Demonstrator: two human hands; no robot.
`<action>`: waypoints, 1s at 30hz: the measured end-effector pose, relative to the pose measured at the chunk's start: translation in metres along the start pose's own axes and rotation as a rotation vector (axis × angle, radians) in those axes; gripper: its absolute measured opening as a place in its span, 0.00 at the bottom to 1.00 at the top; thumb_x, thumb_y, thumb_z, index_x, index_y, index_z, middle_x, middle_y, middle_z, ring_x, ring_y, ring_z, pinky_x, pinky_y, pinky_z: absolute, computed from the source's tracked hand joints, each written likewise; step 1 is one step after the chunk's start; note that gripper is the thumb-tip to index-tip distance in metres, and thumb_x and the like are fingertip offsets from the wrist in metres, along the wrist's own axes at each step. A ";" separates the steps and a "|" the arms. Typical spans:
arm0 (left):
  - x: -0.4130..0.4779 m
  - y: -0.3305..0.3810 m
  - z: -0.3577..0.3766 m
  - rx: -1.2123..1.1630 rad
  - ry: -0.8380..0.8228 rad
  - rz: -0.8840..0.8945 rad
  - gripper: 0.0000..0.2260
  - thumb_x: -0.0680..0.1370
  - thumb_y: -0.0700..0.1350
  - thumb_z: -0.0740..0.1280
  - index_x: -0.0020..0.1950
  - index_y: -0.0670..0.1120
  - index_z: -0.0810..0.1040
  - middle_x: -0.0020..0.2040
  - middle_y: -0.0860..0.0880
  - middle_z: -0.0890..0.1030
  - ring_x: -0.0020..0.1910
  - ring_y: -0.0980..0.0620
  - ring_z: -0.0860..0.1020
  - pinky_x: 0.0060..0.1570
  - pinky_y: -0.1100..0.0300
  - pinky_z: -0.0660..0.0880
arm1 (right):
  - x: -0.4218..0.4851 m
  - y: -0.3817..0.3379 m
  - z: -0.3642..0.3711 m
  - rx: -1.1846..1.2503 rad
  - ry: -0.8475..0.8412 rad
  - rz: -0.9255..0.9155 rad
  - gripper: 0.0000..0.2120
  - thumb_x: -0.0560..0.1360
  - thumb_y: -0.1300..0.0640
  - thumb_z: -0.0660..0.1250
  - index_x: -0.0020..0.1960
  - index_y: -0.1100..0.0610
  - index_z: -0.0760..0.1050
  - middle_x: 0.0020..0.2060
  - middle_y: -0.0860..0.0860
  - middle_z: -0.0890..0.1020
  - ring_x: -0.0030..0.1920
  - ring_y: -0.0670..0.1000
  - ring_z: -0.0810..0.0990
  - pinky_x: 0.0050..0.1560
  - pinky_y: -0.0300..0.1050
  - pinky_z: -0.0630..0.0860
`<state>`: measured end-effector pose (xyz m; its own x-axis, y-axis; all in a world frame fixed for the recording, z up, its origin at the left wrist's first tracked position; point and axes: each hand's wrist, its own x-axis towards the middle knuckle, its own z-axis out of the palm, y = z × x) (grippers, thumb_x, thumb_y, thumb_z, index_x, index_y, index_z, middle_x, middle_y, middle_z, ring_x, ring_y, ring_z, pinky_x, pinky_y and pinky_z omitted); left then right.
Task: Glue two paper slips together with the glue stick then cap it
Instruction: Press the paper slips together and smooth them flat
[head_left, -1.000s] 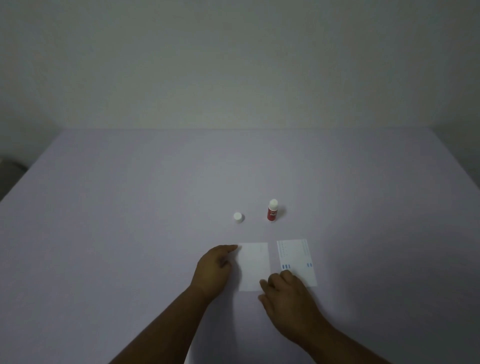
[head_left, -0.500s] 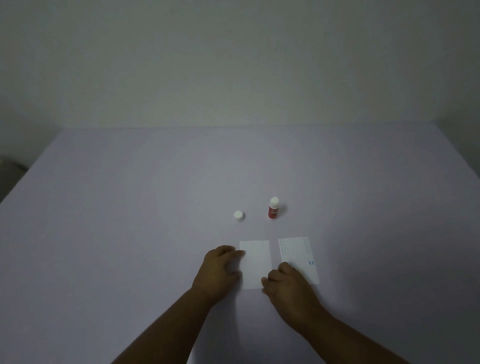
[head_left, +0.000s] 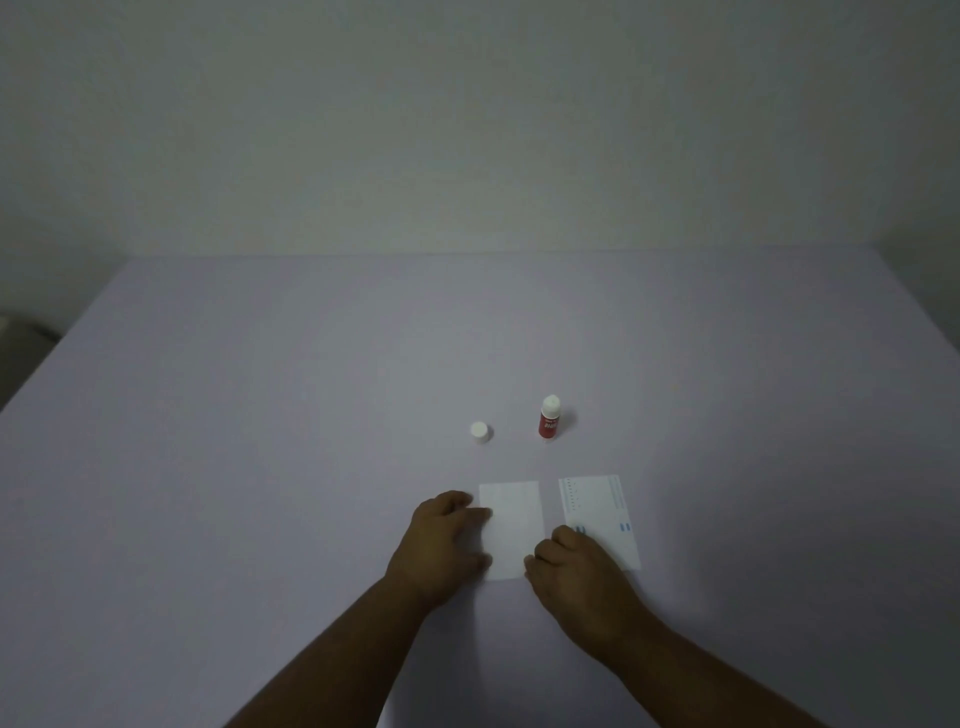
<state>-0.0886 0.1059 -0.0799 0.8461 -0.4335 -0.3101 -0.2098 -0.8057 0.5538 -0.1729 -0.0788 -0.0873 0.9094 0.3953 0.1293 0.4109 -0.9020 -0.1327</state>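
A pale lavender table (head_left: 260, 467) fills most of the view, running back to a plain grey-white wall (head_left: 467, 130). Two bare forearms reach in from the near edge, one from each side. The left hand (head_left: 441, 545) lies palm down with its fingers loosely curled, and its fingertips and thumb rest on the left edge of a blank white slip (head_left: 511, 525), pressing it flat to the table and not lifting it. The right hand (head_left: 576, 571) also lies knuckles up, its fingers bent, covering the near left corner of a printed slip (head_left: 602, 514) and touching the near right corner of the blank one; whether it pinches either paper or only presses down cannot be told, as the fingertips are hidden under the hand. The two slips lie flat side by side, close together with a narrow strip of table between them, the printed one on the right showing faint rows of marks and small blue patches. Farther back, well apart from the slips, the red glue stick (head_left: 549, 418) stands upright with its white tip bare, and its white cap (head_left: 480, 432) stands alone on the table to the left of it, apart from it.
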 end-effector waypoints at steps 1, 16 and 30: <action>0.000 0.000 0.000 -0.001 -0.005 -0.007 0.26 0.69 0.50 0.73 0.67 0.53 0.73 0.71 0.51 0.68 0.70 0.50 0.64 0.71 0.56 0.62 | 0.000 0.000 -0.001 0.010 0.004 0.005 0.12 0.58 0.60 0.76 0.29 0.53 0.73 0.28 0.48 0.76 0.30 0.49 0.75 0.28 0.41 0.74; -0.009 0.020 -0.004 -0.423 -0.006 -0.422 0.14 0.73 0.53 0.70 0.31 0.46 0.79 0.27 0.52 0.78 0.26 0.58 0.75 0.26 0.69 0.70 | -0.001 0.006 -0.008 0.087 0.115 0.088 0.10 0.62 0.61 0.76 0.30 0.53 0.74 0.28 0.49 0.77 0.30 0.51 0.75 0.29 0.42 0.74; -0.014 0.055 -0.014 -0.934 -0.045 -0.490 0.07 0.73 0.39 0.71 0.38 0.37 0.82 0.30 0.43 0.82 0.25 0.52 0.80 0.26 0.65 0.75 | 0.014 -0.022 -0.030 0.671 0.109 0.676 0.09 0.74 0.59 0.64 0.49 0.55 0.83 0.44 0.51 0.85 0.45 0.50 0.77 0.52 0.45 0.75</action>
<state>-0.1049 0.0731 -0.0341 0.7137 -0.1746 -0.6784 0.6264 -0.2745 0.7296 -0.1710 -0.0586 -0.0529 0.9707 -0.2209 -0.0945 -0.2163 -0.6324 -0.7438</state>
